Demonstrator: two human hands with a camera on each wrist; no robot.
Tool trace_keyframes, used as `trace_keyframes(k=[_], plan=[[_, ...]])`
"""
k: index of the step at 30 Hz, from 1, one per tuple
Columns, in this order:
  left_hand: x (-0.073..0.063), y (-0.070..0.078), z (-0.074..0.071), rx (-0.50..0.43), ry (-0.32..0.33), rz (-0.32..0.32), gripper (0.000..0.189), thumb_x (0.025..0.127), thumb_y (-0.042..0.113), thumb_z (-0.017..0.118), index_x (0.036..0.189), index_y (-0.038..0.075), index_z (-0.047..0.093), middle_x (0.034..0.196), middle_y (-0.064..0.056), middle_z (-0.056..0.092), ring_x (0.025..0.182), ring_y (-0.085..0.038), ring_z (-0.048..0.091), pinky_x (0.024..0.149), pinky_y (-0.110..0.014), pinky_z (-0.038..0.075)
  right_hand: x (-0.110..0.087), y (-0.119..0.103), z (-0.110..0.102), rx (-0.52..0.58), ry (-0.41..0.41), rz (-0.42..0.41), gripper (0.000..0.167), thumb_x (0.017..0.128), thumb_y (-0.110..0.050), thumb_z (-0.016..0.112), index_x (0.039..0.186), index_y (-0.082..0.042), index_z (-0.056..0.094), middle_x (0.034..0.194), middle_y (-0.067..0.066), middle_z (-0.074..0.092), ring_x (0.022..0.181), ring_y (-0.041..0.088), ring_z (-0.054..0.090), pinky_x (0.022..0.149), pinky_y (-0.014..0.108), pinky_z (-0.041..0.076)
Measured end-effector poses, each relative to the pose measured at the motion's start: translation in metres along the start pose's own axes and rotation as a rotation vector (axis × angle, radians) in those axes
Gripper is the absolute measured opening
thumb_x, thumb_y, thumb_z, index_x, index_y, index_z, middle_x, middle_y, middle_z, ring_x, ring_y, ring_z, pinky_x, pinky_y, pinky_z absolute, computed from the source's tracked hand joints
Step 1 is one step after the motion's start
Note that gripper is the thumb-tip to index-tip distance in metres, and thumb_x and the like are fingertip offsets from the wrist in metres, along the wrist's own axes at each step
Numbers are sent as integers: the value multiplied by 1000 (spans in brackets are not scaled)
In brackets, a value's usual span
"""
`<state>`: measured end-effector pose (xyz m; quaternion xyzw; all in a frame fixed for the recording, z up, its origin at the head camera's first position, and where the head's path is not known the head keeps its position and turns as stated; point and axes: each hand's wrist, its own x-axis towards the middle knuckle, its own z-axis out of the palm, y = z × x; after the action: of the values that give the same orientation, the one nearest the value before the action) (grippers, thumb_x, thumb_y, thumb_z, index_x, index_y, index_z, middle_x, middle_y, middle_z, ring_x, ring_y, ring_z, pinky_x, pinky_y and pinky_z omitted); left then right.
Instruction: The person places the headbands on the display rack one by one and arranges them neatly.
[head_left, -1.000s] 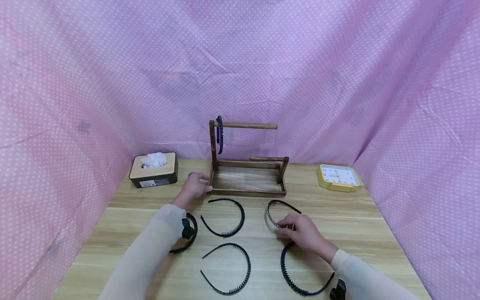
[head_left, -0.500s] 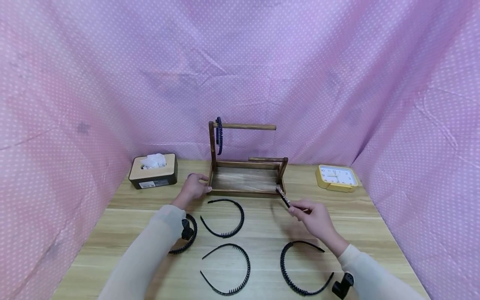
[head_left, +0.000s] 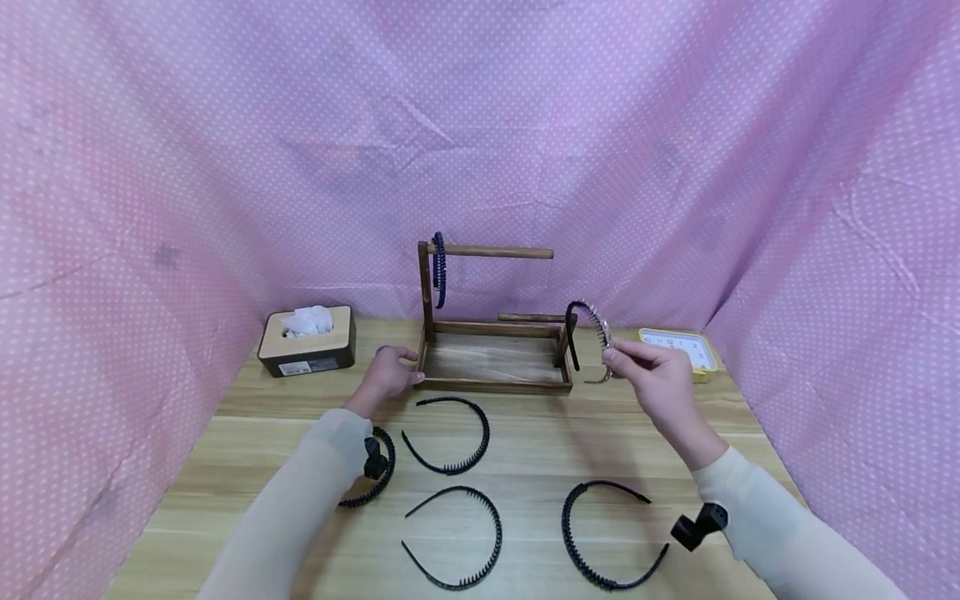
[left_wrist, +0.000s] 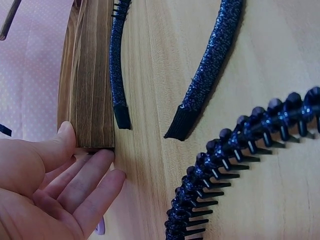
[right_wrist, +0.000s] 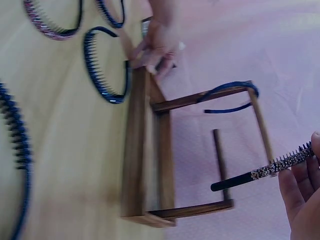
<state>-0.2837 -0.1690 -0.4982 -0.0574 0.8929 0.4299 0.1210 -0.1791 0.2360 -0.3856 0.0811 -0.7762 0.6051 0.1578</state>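
Note:
My right hand (head_left: 660,383) pinches a toothed headband (head_left: 600,325) whose arch glitters with pale stones and whose end is black. It is held up beside the short peg of a wooden rack (head_left: 495,387), overlapping that peg's post in the head view. My left hand (head_left: 390,371) rests at the rack's left front corner; the left wrist view shows the thumb at the edge and fairly straight fingers against the end. One dark headband (head_left: 439,271) hangs at the post end of the rack's long upper peg (head_left: 502,252).
Several dark headbands lie on the table: one headband (head_left: 486,433) before the rack, another headband (head_left: 498,533) nearer, a headband (head_left: 567,533) at right, and a headband (head_left: 386,475) partly under the left forearm. A tissue box (head_left: 341,342) stands left, a yellow clock (head_left: 701,367) right.
My right hand has lifted the pale-stoned headband off the table and carried it up and rightward, turning it upright beside the rack. The left hand has stayed at the rack's corner.

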Motion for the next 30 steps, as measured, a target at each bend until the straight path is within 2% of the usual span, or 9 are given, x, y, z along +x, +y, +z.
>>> trace_keyframes(k=[7,13,16,20,25,30], plan=[[1,1,-2,0,-6,6,47,93,10,77,137,2,61,122,-21,70,93,-22,67,64,-27,54,32,-14,16,114,106,-45,29,90,-1,77,113,15,70,88,-12,78,74,3,74,71,21,61],[2,1,-1,9,-7,9,48,93,10,77,137,2,61,123,-22,69,93,-22,67,62,-27,55,60,-16,37,135,170,-75,28,89,-3,79,112,12,72,87,-12,78,75,3,74,71,20,60],[2,1,-1,8,-4,2,47,92,10,77,136,2,61,122,-21,70,94,-22,67,62,-27,55,74,-15,47,141,183,-65,28,89,-5,79,113,10,73,93,-1,79,74,3,74,71,21,61],[0,1,-1,33,7,29,47,91,11,79,134,2,63,119,-21,71,96,-25,68,67,-28,55,89,-10,58,144,210,-34,28,89,-6,80,113,7,74,105,19,76,74,1,73,70,21,61],[1,1,-2,56,13,51,46,91,12,79,132,2,64,118,-20,70,105,-29,67,78,-31,55,103,-5,75,171,228,14,28,89,-5,80,114,6,75,110,24,74,75,1,71,69,20,61],[2,1,-2,59,16,48,45,91,13,80,132,2,65,119,-19,70,104,-28,66,81,-33,54,112,-3,95,165,215,28,27,89,-5,80,114,5,75,112,27,73,75,1,71,70,22,61]])
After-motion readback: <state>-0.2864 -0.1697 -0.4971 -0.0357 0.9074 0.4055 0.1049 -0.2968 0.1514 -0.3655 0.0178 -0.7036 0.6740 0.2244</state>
